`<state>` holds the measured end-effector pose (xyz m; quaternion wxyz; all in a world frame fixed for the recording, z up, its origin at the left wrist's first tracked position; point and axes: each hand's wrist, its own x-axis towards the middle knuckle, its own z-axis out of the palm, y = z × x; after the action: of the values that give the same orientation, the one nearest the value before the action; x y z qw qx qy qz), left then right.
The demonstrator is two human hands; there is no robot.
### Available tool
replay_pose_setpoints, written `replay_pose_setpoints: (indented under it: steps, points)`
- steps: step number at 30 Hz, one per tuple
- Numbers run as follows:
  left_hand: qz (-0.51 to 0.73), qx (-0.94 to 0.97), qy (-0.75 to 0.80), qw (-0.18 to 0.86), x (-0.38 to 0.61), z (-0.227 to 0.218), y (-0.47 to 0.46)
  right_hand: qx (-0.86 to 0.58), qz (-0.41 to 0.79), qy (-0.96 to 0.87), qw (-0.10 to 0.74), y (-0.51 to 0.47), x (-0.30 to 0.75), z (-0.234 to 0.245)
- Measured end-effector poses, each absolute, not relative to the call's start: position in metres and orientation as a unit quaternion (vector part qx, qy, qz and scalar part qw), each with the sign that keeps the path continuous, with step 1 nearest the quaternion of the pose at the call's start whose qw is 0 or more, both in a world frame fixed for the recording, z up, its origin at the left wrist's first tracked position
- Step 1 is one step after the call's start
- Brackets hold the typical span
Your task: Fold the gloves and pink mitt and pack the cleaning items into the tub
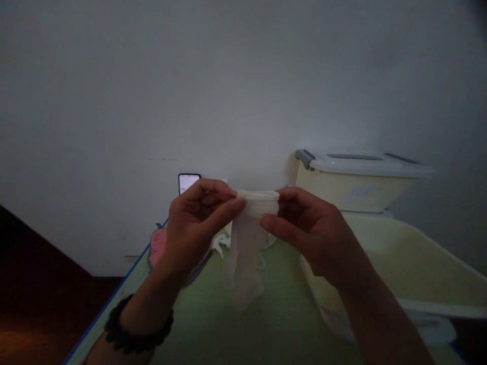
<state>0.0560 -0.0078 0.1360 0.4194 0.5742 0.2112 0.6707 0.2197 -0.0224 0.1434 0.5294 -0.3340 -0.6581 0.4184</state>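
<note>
Held btwn L hand (192, 223) & R hand (315, 228), above surface (289, 309): cloth (249, 243). Behind L hand: phone (188, 181), nr wall (243, 91). On surface's L side, partly behind L hand: fabric piece (157, 243). At R: open tub (414, 258), w/ lidded box (338, 188) behind it, nr wall.

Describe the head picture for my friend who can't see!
The left hand and right hand hold a limp white item by its top edge, above a green table. A phone is at left, an open box and a lidded box at right.
</note>
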Motion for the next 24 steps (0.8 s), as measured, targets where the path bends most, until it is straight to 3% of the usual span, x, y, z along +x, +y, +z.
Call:
replay_pose_setpoints:
  steps: [10, 24]
  points:
    - [0.653, 0.603, 0.211, 0.407, 0.058, 0.138, -0.013, -0.306, 0.414, -0.661, 0.545, -0.026, 0.218, 0.144]
    - [0.666, 0.633, 0.294, 0.262, 0.059, 0.140, -0.019, -0.288, 0.466, -0.621, 0.560, -0.030, 0.215, 0.148]
